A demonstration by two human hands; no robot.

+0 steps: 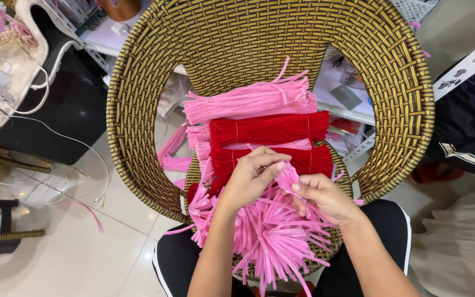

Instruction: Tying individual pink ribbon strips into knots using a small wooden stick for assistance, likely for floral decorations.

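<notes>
Centrally, pink pipe cleaner [288,176] pinched between left hand [251,179], right hand [325,198] fingers.

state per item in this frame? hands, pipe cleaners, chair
Left hand: fingers pinching a folded pink fuzzy pipe cleaner piece.
Right hand: gripping the same piece from below.
Loose pink pipe cleaners: fanned out, untied, on the lap.
Red pipe cleaner bundles: tied, stacked flat.
Pink pipe cleaner bundle: tied, lying on top.
Yellow-black woven wicker chair: upright, seat loaded.
</notes>
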